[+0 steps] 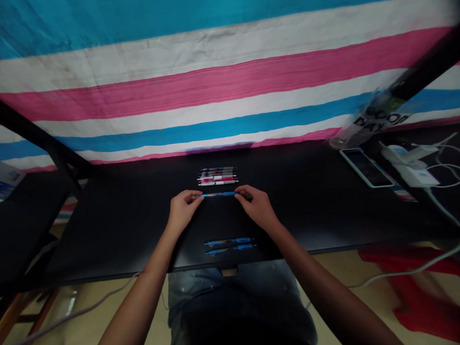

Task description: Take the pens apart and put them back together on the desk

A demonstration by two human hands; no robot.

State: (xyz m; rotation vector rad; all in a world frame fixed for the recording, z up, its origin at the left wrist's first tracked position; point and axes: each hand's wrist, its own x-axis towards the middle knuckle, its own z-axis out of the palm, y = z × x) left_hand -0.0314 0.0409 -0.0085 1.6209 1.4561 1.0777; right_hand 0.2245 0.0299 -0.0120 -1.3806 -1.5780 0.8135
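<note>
A blue pen [219, 194] lies crosswise between my two hands, at or just above the black tabletop. My left hand [184, 207] pinches its left end, and my right hand [256, 204] pinches the right end. Just beyond it is a row of several pens [218, 176], set side by side, in black, grey, red and white. Closer to my body, two more blue pens [230, 245] rest parallel near the table's front edge.
On the right are a phone [366, 167], a clear bottle [359, 126] with black lettering, and a white power strip [413, 169] with cables. Black metal bars [33, 127] slant at both sides. A striped sheet [211, 82] hangs behind the black table [121, 218].
</note>
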